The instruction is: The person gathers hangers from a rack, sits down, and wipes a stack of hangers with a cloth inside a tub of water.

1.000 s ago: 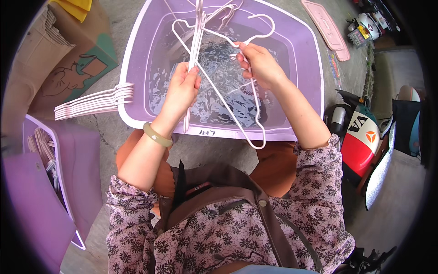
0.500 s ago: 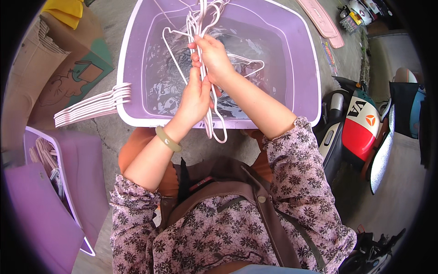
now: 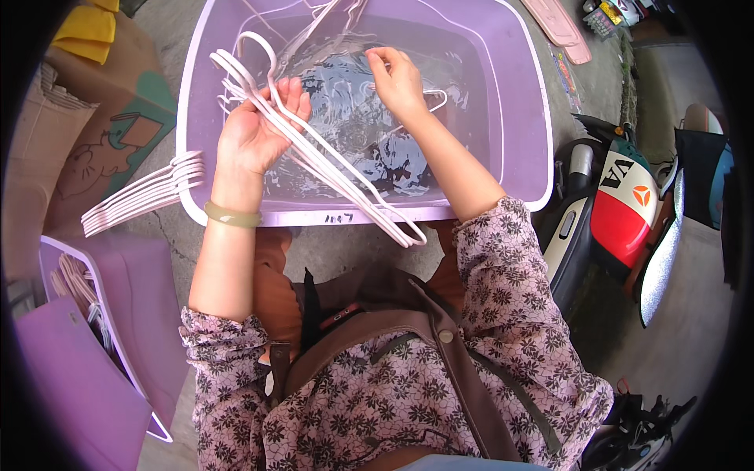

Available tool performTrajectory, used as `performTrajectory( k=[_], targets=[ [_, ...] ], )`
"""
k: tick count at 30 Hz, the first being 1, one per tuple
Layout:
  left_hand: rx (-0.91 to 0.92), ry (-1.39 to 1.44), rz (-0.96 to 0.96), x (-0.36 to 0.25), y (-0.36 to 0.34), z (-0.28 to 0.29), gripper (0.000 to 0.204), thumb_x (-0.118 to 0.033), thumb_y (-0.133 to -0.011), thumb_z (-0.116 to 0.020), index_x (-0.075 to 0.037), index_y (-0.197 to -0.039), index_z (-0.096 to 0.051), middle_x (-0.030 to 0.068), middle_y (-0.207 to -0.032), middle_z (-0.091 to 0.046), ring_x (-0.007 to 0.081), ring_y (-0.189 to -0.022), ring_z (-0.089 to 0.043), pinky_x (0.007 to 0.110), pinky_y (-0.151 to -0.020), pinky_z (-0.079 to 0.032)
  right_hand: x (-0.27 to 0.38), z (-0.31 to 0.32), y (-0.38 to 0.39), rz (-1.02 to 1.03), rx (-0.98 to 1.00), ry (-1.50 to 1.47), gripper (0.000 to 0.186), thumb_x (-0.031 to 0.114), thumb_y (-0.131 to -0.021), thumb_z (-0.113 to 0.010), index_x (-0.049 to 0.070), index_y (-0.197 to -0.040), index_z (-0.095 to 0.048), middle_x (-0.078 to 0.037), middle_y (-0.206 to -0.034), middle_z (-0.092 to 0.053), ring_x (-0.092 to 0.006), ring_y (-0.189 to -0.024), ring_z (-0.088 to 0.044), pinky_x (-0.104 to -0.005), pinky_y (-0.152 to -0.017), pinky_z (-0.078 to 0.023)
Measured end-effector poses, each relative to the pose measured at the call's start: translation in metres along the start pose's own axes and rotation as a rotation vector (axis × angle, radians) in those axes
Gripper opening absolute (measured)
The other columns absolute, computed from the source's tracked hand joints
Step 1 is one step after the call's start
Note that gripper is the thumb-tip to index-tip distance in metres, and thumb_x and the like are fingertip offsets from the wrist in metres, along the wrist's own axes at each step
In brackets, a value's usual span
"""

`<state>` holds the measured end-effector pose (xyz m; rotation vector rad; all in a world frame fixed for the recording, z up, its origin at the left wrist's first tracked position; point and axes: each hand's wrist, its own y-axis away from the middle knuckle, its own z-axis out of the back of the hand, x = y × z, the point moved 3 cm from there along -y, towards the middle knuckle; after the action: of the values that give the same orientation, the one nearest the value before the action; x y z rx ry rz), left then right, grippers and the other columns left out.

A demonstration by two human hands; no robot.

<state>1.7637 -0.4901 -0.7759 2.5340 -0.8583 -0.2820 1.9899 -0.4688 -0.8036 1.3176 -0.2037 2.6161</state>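
Note:
Over the lilac tub [image 3: 525, 118] of water, my left hand [image 3: 255, 135] is palm up, its fingers curled around a bundle of pale pink clothes hangers [image 3: 330, 166]. The hooks stick up past my fingers, and the hangers' long ends slant down to the right, over the tub's near rim. My right hand [image 3: 399, 85] is apart from the bundle, above the water, fingers loosely bent and nothing visible in them. One loose hanger [image 3: 436, 98] lies in the water beside it. More hangers [image 3: 318, 20] lean in the tub's far part.
Several pale hangers [image 3: 145, 192] hang by their hooks on the tub's left rim. A second lilac bin [image 3: 137, 314] at lower left holds more hangers. Cardboard boxes [image 3: 102, 133] stand at the left. To the right are a scooter [image 3: 628, 212] and a pink lid [image 3: 558, 27].
Both hands were together on the upright hanger bundle. My left hand has moved left, tilting the bundle; my right hand has let go and moved right.

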Motion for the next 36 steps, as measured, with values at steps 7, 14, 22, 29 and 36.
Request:
performTrajectory(
  k=[7, 14, 22, 29, 36],
  targets=[
    [-0.084, 0.039, 0.004, -0.005, -0.013, 0.020, 0.022, -0.009, -0.095, -0.030, 0.006, -0.100, -0.045, 0.0197, -0.094, -0.057, 0.0239, -0.076, -0.060, 0.043, -0.082, -0.050, -0.086, -0.019, -0.021, 0.088, 0.459, 0.681, 0.033, 0.037, -0.076, -0.063, 0.010, -0.094, -0.067, -0.017, -0.089, -0.065, -0.0302, -0.088, -0.062, -0.0392, -0.079, -0.048],
    [-0.024, 0.009, 0.012, 0.009, -0.004, 0.012, 0.024, -0.006, -0.093, -0.030, 0.006, -0.103, -0.048, 0.0199, -0.100, -0.057, 0.0234, -0.083, -0.061, 0.041, -0.082, -0.050, -0.035, 0.067, -0.023, 0.172, 0.324, 0.357, 0.028, 0.028, -0.080, -0.064, 0.004, -0.094, -0.067, -0.017, -0.073, -0.064, -0.0256, -0.066, -0.062, -0.0341, -0.065, -0.048],
    [-0.002, 0.013, 0.043, 0.012, -0.001, 0.016, 0.022, -0.006, -0.093, -0.030, 0.006, -0.100, -0.047, 0.0175, -0.090, -0.057, 0.0225, -0.078, -0.059, 0.038, -0.075, -0.051, 0.088, 0.107, 0.003, 0.344, 0.269, 0.382, 0.022, 0.024, -0.080, -0.066, 0.004, -0.090, -0.069, -0.011, -0.070, -0.066, -0.0152, -0.063, -0.061, -0.0283, -0.061, -0.048],
    [0.021, 0.015, 0.056, 0.011, 0.000, 0.015, 0.019, -0.004, -0.092, -0.033, 0.005, -0.100, -0.047, 0.0164, -0.089, -0.058, 0.0206, -0.071, -0.056, 0.036, -0.072, -0.051, 0.102, 0.138, 0.009, 0.528, 0.174, 0.321, 0.020, 0.021, -0.080, -0.067, 0.003, -0.089, -0.069, -0.005, -0.064, -0.062, -0.0052, -0.055, -0.050, -0.0202, -0.050, -0.039],
    [0.000, 0.034, 0.047, 0.019, -0.001, 0.020, 0.017, -0.005, -0.092, -0.034, 0.004, -0.095, -0.047, 0.0162, -0.088, -0.057, 0.0200, -0.069, -0.055, 0.036, -0.071, -0.050, 0.149, 0.159, 0.030, 0.446, -0.057, 0.270, 0.019, 0.016, -0.081, -0.068, 0.000, -0.092, -0.068, 0.001, -0.074, -0.061, -0.0022, -0.065, -0.048, -0.0142, -0.057, -0.034]
  ],
)
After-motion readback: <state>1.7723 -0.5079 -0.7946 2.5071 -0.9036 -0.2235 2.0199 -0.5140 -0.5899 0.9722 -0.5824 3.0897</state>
